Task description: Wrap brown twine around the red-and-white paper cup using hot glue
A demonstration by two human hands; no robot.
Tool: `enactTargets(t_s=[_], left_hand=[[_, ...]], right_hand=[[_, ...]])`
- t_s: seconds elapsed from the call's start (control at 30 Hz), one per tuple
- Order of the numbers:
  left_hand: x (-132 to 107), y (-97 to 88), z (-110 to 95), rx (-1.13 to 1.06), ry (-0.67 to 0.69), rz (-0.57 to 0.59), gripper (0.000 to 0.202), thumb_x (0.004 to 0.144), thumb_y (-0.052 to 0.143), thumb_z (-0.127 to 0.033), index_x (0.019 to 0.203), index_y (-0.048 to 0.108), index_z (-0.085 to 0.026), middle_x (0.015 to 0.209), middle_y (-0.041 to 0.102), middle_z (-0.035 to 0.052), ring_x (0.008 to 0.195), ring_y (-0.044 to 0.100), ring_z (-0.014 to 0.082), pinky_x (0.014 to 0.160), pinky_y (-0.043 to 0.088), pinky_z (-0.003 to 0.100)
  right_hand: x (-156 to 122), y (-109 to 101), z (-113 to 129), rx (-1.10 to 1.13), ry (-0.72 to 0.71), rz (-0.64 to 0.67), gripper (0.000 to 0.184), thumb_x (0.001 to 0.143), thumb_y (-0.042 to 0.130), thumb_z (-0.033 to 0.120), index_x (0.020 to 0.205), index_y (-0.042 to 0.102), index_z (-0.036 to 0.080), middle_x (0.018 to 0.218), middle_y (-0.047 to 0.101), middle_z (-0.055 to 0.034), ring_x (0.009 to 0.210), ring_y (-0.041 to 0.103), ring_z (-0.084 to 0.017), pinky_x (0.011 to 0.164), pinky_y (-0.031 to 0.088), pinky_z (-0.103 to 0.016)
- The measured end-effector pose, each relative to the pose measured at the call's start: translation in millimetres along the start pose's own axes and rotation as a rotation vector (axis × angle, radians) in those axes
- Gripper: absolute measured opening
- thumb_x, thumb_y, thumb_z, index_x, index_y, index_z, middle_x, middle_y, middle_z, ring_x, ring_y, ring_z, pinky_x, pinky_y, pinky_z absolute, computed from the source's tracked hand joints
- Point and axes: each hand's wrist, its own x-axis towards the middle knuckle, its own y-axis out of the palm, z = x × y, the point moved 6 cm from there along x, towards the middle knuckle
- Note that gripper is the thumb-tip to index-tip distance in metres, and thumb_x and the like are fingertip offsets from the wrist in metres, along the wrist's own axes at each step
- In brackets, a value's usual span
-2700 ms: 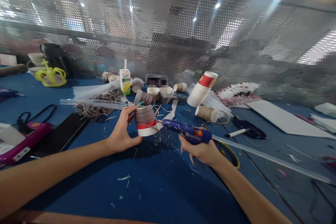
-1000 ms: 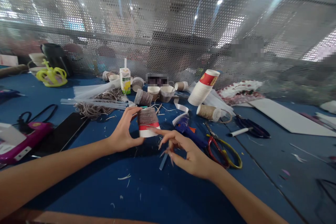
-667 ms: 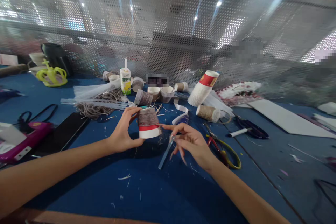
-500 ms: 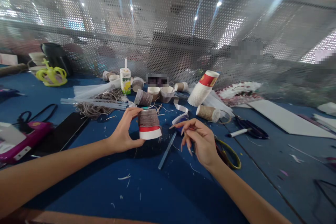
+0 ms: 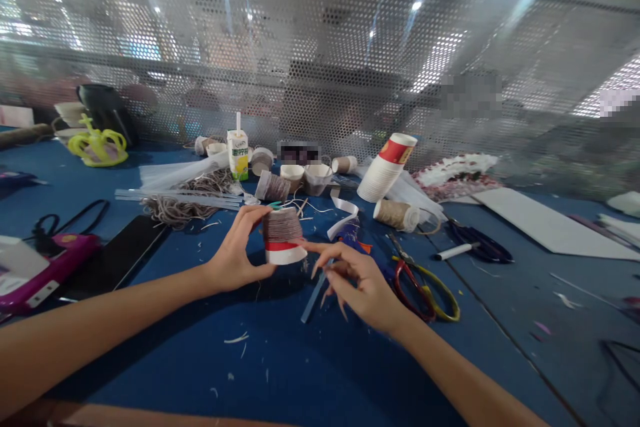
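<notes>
My left hand (image 5: 240, 250) grips a paper cup (image 5: 284, 253) by its ends, thumb below and fingers above. Grey-brown yarn (image 5: 283, 223) is wound round its upper part; below it a red band and a white part show. With the index finger stretched out, my right hand (image 5: 357, 283) reaches the cup's right side, its tip at the red band. The other fingers are loosely bent and apart, with nothing seen in them. Under the right fingers lies a clear glue stick (image 5: 314, 297). A blue glue gun (image 5: 350, 233) is partly hidden behind that hand.
Scissors with red and yellow handles (image 5: 425, 287) lie to the right. Behind are a stack of paper cups (image 5: 383, 177), a twine-wrapped cup (image 5: 397, 215), a drink carton (image 5: 239, 157) and a yarn heap (image 5: 185, 203). At left are a black phone (image 5: 115, 257) and a magenta power strip (image 5: 55, 270).
My right hand has moved left and slightly down, bringing its index finger to the cup. The scissors and glue gun show more now. My left hand keeps the cup in nearly the same place.
</notes>
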Motion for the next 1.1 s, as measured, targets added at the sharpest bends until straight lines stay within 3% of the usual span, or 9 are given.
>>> enactTargets(t_s=[0.2, 0.3, 0.4, 0.47, 0.53, 0.63, 0.73, 0.9, 1.1], left_hand=[[-3, -0.3, 5, -0.146, -0.033, -0.046, 0.072, 0.066, 0.069, -0.017, 0.130, 0.035, -0.022, 0.126, 0.037, 0.0120, 0.124, 0.044, 0.0292, 0.106, 0.044, 0.051], [-4, 1.3, 6, -0.233, -0.009, -0.026, 0.073, 0.067, 0.070, -0.018, 0.129, 0.032, -0.023, 0.125, 0.037, 0.0125, 0.123, 0.047, 0.0291, 0.107, 0.043, 0.051], [-4, 3.8, 5, -0.300, 0.014, 0.012, 0.075, 0.067, 0.070, -0.017, 0.130, 0.030, -0.024, 0.126, 0.038, 0.0131, 0.124, 0.048, 0.0297, 0.107, 0.041, 0.052], [-4, 4.7, 5, -0.326, 0.024, 0.034, 0.075, 0.068, 0.070, -0.017, 0.130, 0.029, -0.025, 0.128, 0.038, 0.0139, 0.126, 0.047, 0.0307, 0.108, 0.039, 0.053], [-4, 5.3, 4, -0.352, 0.042, 0.060, 0.074, 0.070, 0.070, -0.017, 0.131, 0.028, -0.026, 0.133, 0.037, 0.0145, 0.129, 0.045, 0.0317, 0.110, 0.036, 0.054], [-5, 7.6, 1, -0.413, 0.073, 0.140, 0.078, 0.073, 0.072, -0.020, 0.134, 0.025, -0.028, 0.140, 0.034, 0.0150, 0.135, 0.039, 0.0335, 0.113, 0.032, 0.054], [-9, 12.1, -1, -0.459, 0.087, 0.252, 0.082, 0.075, 0.074, -0.027, 0.138, 0.022, -0.029, 0.143, 0.033, 0.0156, 0.138, 0.034, 0.0358, 0.114, 0.030, 0.056], [-9, 14.8, -1, -0.406, 0.089, 0.301, 0.083, 0.076, 0.074, -0.039, 0.140, 0.020, -0.032, 0.143, 0.035, 0.0152, 0.136, 0.038, 0.0366, 0.112, 0.034, 0.058], [-4, 14.7, -4, -0.194, 0.125, 0.263, 0.084, 0.069, 0.078, -0.032, 0.136, 0.028, -0.028, 0.131, 0.038, 0.0152, 0.132, 0.038, 0.0371, 0.109, 0.036, 0.061]], right_hand=[[4, -17, -9, 0.127, 0.123, -0.185, 0.004, 0.079, 0.054, 0.021, 0.075, 0.054, 0.019, 0.116, 0.068, -0.0099, 0.035, 0.045, -0.002, 0.044, 0.054, -0.026], [7, -24, -20, 0.140, 0.202, -0.255, 0.003, 0.076, 0.054, 0.021, 0.074, 0.053, 0.019, 0.101, 0.071, -0.0075, 0.031, 0.043, -0.002, 0.042, 0.053, -0.027], [6, -35, -31, 0.090, 0.248, -0.392, 0.004, 0.075, 0.054, 0.021, 0.075, 0.050, 0.019, 0.084, 0.069, -0.0038, 0.031, 0.041, -0.003, 0.034, 0.046, -0.023], [5, -40, -30, 0.059, 0.218, -0.460, 0.009, 0.076, 0.055, 0.022, 0.081, 0.048, 0.020, 0.089, 0.067, -0.0037, 0.033, 0.042, -0.003, 0.031, 0.042, -0.022], [5, -36, -21, 0.042, 0.122, -0.421, 0.023, 0.078, 0.058, 0.023, 0.097, 0.046, 0.022, 0.114, 0.062, -0.0074, 0.037, 0.043, -0.001, 0.034, 0.044, -0.022], [3, -15, -1, 0.026, -0.062, -0.175, 0.059, 0.077, 0.064, 0.020, 0.125, 0.032, 0.032, 0.152, 0.027, -0.0126, 0.045, 0.045, 0.001, 0.041, 0.049, -0.025], [-2, 2, 11, -0.025, -0.130, 0.014, 0.084, 0.074, 0.064, 0.012, 0.139, 0.018, 0.039, 0.158, 0.003, -0.0131, 0.052, 0.051, -0.001, 0.046, 0.052, -0.027], [-5, 12, 9, 0.014, -0.092, 0.190, 0.100, 0.071, 0.067, 0.010, 0.145, 0.008, 0.040, 0.158, 0.004, -0.0134, 0.070, 0.062, -0.010, 0.057, 0.059, -0.031], [1, 3, -9, 0.039, -0.077, 0.021, 0.082, 0.069, 0.071, 0.011, 0.135, 0.028, 0.035, 0.151, 0.028, -0.0132, 0.065, 0.060, -0.010, 0.052, 0.056, -0.030]])
